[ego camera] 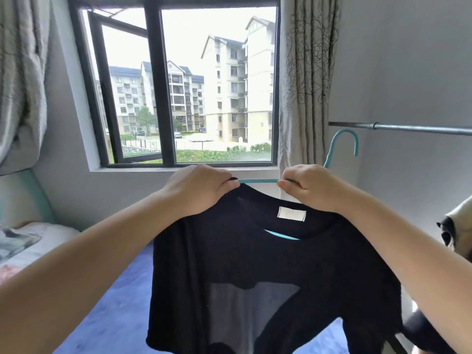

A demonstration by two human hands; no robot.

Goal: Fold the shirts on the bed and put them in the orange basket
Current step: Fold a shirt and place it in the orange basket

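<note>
Both hands are raised at chest height, apart, each clamped on the collar of a black shirt (pixel 255 264). Left hand (pixel 196 191): fingers curled round the left shoulder seam and the teal hanger (pixel 258 180) bar. Right hand (pixel 309 187): fingers pinched on the right side of the collar and the same bar. Shirt is held up in the air, draped downward between the forearms, back of the neck toward the camera; a white label (pixel 291 213) is seen inside the collar. Lower shirt panel is thin enough for light to pass through. Hanger is still threaded through the neck opening; a short teal stretch is seen below the label, and the hook (pixel 343 144) rises above the right hand, not caught on anything.

Below, a blue floor (pixel 122 297) is seen. A bed (pixel 28 241) with patterned bedding lies at lower left. A metal rail (pixel 408 129) runs in from the right, just beyond the hook. Dark garments are partly seen at the right edge. Farther off, a dark-framed window (pixel 158 85) is set in the wall, one pane swung open, with a curtain (pixel 304 80) beside it and apartment blocks outside.
</note>
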